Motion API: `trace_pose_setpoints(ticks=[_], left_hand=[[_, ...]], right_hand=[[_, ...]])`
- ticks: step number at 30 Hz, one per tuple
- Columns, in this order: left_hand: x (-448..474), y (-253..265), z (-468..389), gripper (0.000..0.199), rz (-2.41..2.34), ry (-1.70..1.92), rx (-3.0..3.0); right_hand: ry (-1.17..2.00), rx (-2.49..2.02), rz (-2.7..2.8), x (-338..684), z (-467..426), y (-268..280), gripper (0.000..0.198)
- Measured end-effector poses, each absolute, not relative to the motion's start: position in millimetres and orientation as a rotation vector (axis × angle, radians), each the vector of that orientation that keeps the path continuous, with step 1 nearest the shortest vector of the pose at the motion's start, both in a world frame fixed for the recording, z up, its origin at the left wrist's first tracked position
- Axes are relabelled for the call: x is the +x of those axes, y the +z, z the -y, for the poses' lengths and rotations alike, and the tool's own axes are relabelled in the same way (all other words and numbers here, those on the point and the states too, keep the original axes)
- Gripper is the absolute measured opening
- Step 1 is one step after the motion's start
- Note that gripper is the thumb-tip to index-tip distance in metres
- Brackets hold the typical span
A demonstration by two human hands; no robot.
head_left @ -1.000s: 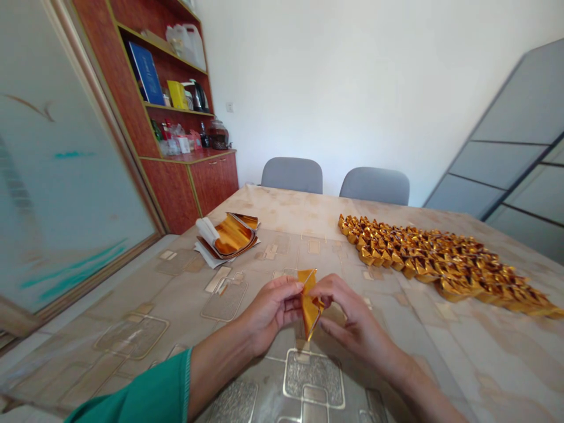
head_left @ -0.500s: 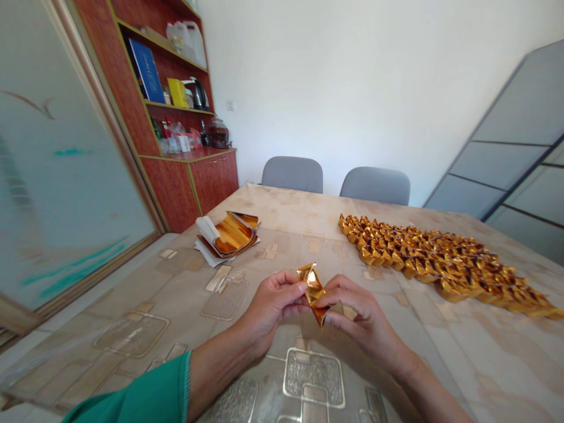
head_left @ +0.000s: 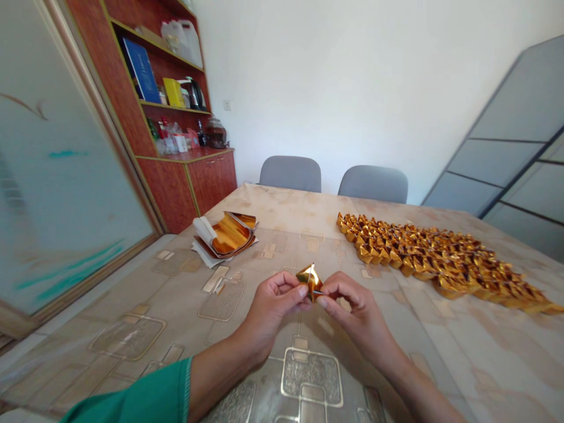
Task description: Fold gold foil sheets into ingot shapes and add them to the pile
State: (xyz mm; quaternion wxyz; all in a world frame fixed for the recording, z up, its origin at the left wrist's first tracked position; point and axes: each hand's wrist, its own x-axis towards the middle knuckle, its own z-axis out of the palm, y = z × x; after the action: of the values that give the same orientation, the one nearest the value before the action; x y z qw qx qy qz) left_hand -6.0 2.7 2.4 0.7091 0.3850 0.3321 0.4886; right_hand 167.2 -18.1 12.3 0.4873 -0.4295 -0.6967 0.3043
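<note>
Between my two hands, above the near part of the table, is a piece of gold foil paper (head_left: pixel 311 276) folded into a small pointed shape. My left hand (head_left: pixel 275 299) pinches its left side between thumb and fingers. On its right lower corner, the thumb and fingers of my right hand (head_left: pixel 352 302) are closed. Farther left lies a loose stack of gold foil sheets (head_left: pixel 233 234) with white paper backing, curled at the edges. To the right, many folded gold foil pieces (head_left: pixel 409 249) stand packed in rows.
A patterned cloth covers the table (head_left: pixel 282 229). Two grey chairs (head_left: pixel 291 173) stand at its far side against the white wall. At the back left is a red-brown cabinet (head_left: pixel 214 182) with bottles, a kettle and jugs on its shelves.
The right end of the foil piece has been folded up and inward, so it looks shorter and more compact. My right hand has come slightly closer to my left. The view shifted slightly.
</note>
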Motion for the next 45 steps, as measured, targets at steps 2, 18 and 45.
trace_pose_setpoints(ticks=[2, 18, 45], left_hand=[[-5.9, 1.8, -3.7, 0.035, -0.75, 1.081, 0.814], [-0.6, -1.1, 1.1, 0.032, -0.703, 1.055, 0.824], [-1.7, -3.5, -1.6, 0.036, -0.704, 0.968, 0.753]], right_hand=[[0.676, -1.039, 1.756, 169.4, 16.8, 15.2, 0.013], [0.769, -1.18, 1.476, 159.3, 17.9, 9.8, 0.018], [0.822, -1.112, 1.577, 168.8, 16.6, 7.3, 0.015]])
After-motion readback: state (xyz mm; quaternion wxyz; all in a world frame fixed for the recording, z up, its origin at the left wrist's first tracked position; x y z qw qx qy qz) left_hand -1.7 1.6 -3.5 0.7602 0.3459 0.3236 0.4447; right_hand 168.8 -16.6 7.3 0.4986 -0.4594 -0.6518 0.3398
